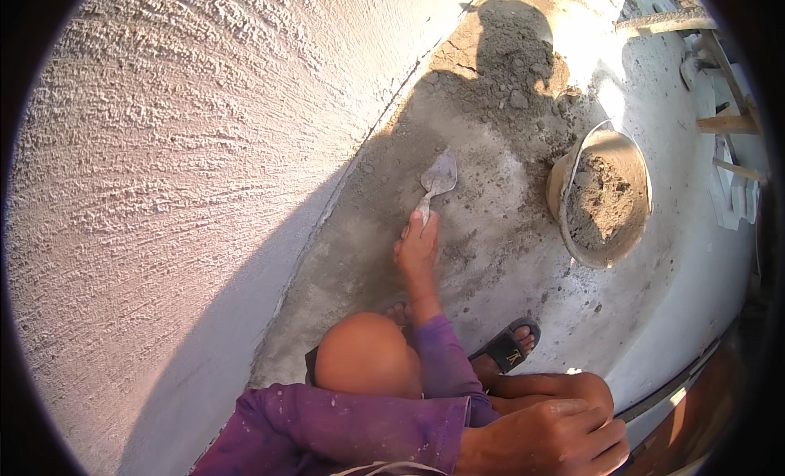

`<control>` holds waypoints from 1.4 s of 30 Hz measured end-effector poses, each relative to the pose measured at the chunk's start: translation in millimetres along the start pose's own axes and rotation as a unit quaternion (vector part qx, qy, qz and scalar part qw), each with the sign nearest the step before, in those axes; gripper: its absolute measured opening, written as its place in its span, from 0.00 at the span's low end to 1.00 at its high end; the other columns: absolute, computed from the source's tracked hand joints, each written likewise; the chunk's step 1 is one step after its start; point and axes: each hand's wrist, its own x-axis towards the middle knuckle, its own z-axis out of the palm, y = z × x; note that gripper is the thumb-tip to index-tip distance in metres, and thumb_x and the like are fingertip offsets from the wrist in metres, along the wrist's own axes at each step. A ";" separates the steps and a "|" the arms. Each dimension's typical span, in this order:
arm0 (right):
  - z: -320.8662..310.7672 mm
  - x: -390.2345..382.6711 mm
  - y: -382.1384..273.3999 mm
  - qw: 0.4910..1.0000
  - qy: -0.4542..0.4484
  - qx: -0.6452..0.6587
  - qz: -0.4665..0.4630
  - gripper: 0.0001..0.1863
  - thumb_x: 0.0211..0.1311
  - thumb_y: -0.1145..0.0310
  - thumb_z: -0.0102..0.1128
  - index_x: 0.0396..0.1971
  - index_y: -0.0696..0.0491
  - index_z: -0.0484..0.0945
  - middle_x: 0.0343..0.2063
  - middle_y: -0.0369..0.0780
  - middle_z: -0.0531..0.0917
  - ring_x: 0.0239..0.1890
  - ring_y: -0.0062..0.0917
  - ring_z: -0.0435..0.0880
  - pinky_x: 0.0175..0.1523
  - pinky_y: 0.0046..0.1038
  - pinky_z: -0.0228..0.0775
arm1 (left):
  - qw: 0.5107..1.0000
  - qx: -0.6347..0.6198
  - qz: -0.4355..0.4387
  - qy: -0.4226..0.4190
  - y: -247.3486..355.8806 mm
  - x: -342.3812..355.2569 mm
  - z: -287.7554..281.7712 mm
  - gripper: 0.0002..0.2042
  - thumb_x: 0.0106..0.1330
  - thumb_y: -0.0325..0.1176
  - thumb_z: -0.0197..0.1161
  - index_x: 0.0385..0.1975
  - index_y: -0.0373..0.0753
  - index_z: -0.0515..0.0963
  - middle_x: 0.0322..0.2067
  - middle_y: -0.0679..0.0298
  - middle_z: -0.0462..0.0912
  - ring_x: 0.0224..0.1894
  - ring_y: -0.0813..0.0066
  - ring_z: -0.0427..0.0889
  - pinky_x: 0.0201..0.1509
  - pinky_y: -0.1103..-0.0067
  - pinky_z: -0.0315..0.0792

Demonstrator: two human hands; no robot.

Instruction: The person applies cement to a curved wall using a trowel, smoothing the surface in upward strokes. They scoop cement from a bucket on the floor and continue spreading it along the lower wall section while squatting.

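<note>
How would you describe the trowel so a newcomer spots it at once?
Start at the rough plastered wall filling the left side, then cross its base onto the grey ground. There the right hand grips the trowel, left of the bucket. Unlike that round, filled bucket, it is small and flat-bladed.

The bucket (558, 184) looks like matt plastic, caked with cement, the mix (603, 204) inside it coarse and crumbly. Left of the bucket, the trowel (441, 176) has a dull, metal-looking blade smeared grey; farther left, the wall (163, 165) is rough, ridged, matt plaster. Under the bucket, the floor (515, 288) is dusty, fairly smooth concrete. Below and left of the bucket, the sleeve (352, 423) is matt purple cloth, the sandal (504, 353) smooth, rubber-like black.
</note>
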 end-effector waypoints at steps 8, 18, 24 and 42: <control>75.1 29.6 -65.6 0.970 -0.119 0.202 0.061 0.15 0.81 0.55 0.48 0.50 0.52 0.70 0.25 0.37 0.74 0.13 0.22 0.71 0.15 0.29 0.61 | 0.999 0.009 -0.018 0.028 0.8 -1.7 -23.1 0.08 0.48 0.33 0.68 0.24 0.40 0.77 0.25 0.67 0.73 0.27 0.72 0.79 0.25 0.78 0.71; -75.3 -7.7 -138.7 0.912 -0.157 0.374 -0.062 0.17 0.81 0.55 0.50 0.57 0.52 0.71 0.27 0.38 0.76 0.16 0.19 0.74 0.18 0.24 0.64 | 0.985 0.002 -0.082 -0.154 -16.0 9.0 -52.2 0.14 0.57 0.30 0.70 0.42 0.34 0.80 0.30 0.63 0.77 0.30 0.68 0.82 0.33 0.75 0.77; -156.9 -43.0 -167.4 0.902 0.361 -0.158 -0.178 0.18 0.75 0.59 0.58 0.54 0.58 0.74 0.36 0.49 0.85 0.39 0.45 0.86 0.45 0.44 0.74 | 0.984 -0.015 -0.174 0.040 -78.7 65.3 -49.1 0.16 0.73 0.28 0.65 0.57 0.29 0.78 0.47 0.57 0.83 0.46 0.75 0.83 0.52 0.78 0.77; -155.0 -2.8 -171.8 0.987 -0.122 -0.103 -0.017 0.11 0.78 0.59 0.55 0.42 0.51 0.70 0.29 0.34 0.74 0.21 0.20 0.75 0.21 0.28 0.68 | 0.954 0.060 0.074 -0.284 -16.2 9.2 -67.8 0.17 0.61 0.34 0.65 0.47 0.32 0.79 0.33 0.60 0.78 0.38 0.66 0.82 0.48 0.70 0.75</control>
